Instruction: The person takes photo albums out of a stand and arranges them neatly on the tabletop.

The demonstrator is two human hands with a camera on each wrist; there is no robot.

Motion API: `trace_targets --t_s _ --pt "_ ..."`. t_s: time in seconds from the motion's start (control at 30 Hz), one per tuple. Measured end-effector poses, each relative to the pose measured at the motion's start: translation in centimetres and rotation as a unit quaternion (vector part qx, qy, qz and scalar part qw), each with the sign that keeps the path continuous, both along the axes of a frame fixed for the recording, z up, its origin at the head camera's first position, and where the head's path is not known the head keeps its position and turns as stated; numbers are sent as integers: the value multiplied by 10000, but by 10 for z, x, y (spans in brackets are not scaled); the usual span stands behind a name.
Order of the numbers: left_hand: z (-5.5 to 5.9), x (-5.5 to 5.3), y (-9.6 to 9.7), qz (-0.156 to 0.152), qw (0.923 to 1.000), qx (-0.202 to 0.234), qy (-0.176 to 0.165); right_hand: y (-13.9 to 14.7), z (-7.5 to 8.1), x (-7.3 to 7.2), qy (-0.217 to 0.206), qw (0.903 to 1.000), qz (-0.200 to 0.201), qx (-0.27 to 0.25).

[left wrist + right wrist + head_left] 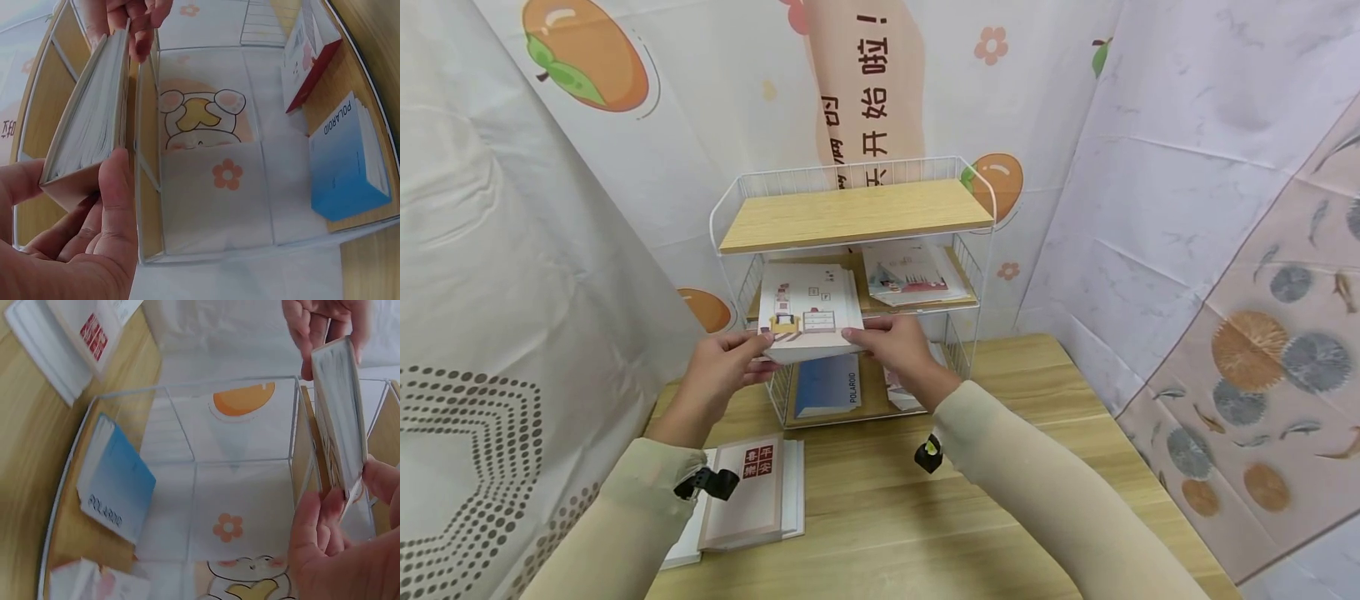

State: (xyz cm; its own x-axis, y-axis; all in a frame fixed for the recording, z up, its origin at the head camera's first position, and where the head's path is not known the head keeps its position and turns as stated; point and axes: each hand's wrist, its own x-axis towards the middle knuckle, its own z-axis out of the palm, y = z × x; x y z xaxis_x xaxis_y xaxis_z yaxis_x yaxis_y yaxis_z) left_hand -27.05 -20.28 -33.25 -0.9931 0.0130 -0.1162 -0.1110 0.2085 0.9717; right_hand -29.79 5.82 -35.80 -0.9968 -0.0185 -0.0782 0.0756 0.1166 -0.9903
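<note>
Both hands hold a photo album [808, 304] with a white cover that shows drawn furniture, at the left half of the rack's middle shelf. My left hand [722, 367] pinches its near left corner, thumb on top and fingers beneath. At the near right corner my right hand [898, 346] grips it the same way. The near edge of the album juts past the shelf front. In the right wrist view its white page edges [340, 394] show between the covers. Beside it on that shelf lies another album [913, 271] with a tent drawing.
A white wire rack [985, 250] with wooden shelves stands on the wooden table [1015, 400]. Its bottom shelf holds a blue POLAROID album [827, 385] and a white-and-red album [309, 56]. At the front left lies a beige album [741, 500] with red squares, on white albums.
</note>
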Motion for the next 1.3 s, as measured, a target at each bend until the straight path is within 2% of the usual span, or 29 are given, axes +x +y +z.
trace_targets --t_s 0.07,0.23,0.47,0.8,1.07,1.3 --pt "-2 2 0 -34 10000 -38 26 0 -1 0 -192 9995 78 -257" --pt "-8 7 -2 -101 9997 -171 135 0 -9 -1 -278 9979 226 -547" --pt "-15 15 -3 -44 9993 -213 307 3 -18 4 -301 9987 325 -259" --pt "-29 27 -4 -70 9992 -82 374 5 -28 17 -523 9979 345 -167" --pt "-41 38 -5 -62 9988 14 484 6 -41 28 -401 9982 379 -229" --pt "-53 47 -4 45 9991 -1 424 6 -52 38 -131 9987 426 -239"
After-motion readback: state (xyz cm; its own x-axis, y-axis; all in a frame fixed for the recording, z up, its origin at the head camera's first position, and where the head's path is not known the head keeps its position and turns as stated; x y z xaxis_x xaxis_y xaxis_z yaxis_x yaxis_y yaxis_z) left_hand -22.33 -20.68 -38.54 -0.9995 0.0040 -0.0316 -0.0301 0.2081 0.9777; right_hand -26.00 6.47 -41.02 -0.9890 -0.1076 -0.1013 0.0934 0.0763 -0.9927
